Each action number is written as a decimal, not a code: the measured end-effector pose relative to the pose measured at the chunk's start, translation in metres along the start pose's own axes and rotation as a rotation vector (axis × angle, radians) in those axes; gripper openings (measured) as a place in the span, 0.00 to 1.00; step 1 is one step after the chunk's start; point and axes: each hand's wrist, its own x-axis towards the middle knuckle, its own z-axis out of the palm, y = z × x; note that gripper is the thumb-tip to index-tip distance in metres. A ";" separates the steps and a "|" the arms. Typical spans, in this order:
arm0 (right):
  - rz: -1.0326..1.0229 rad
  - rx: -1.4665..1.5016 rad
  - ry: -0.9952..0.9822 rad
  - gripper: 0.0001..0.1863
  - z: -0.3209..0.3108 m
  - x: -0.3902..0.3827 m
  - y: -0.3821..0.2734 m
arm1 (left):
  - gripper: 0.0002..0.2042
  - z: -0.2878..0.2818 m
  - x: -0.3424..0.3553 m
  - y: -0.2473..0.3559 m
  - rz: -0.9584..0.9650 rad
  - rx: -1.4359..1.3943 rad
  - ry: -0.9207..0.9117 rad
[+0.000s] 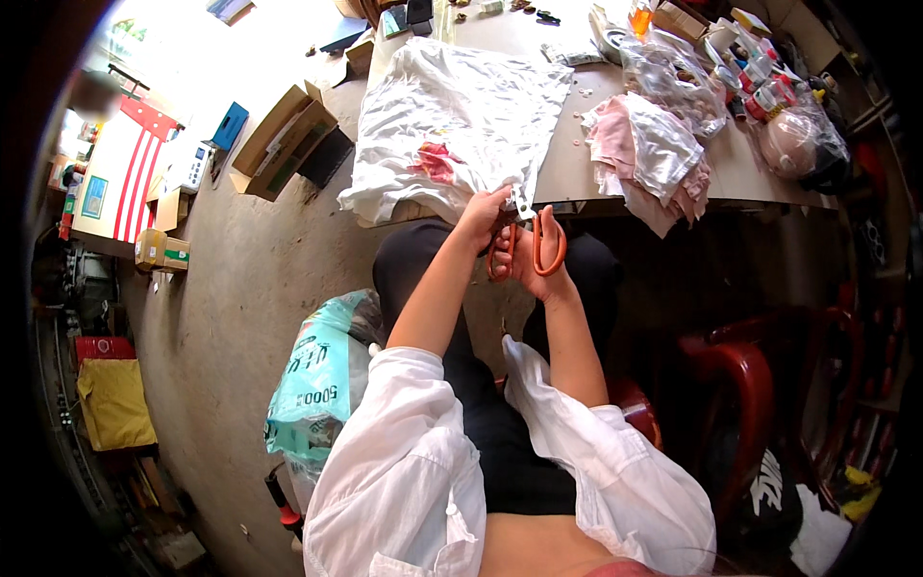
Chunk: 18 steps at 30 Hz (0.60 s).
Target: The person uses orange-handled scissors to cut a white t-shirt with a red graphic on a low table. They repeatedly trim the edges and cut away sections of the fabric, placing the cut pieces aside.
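A white cloth (461, 106), wrinkled and with a red and yellow patch, is spread over the near part of the table and reaches its front edge. My left hand (483, 219) is closed on the cloth's near right corner. Just right of it, my right hand (536, 258) grips a pair of scissors (549, 252) by the orange handles, one loop standing out over the palm. The short metal blades are at the cloth's edge beside my left fingers; how far they are apart I cannot make out.
Pink and white cloths (646, 154) hang over the table's front edge on the right. Behind them lie filled clear plastic bags (673, 77) and bottles. An open cardboard box (284, 142) stands left of the table. A teal plastic bag (317, 370) is by my left leg, a dark red chair (735, 385) at right.
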 end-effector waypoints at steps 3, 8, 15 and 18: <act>-0.022 0.051 0.000 0.42 0.002 0.000 -0.003 | 0.10 0.006 -0.009 0.002 -0.069 0.097 -0.053; -0.089 0.055 0.038 0.43 -0.003 0.006 -0.007 | 0.14 0.010 -0.017 0.005 -0.111 0.136 -0.134; -0.091 0.178 0.040 0.41 -0.007 0.006 -0.007 | 0.13 0.009 -0.026 0.005 -0.137 0.075 -0.156; -0.090 0.239 0.059 0.41 0.001 0.005 -0.005 | 0.13 0.004 -0.030 0.003 -0.126 0.068 -0.184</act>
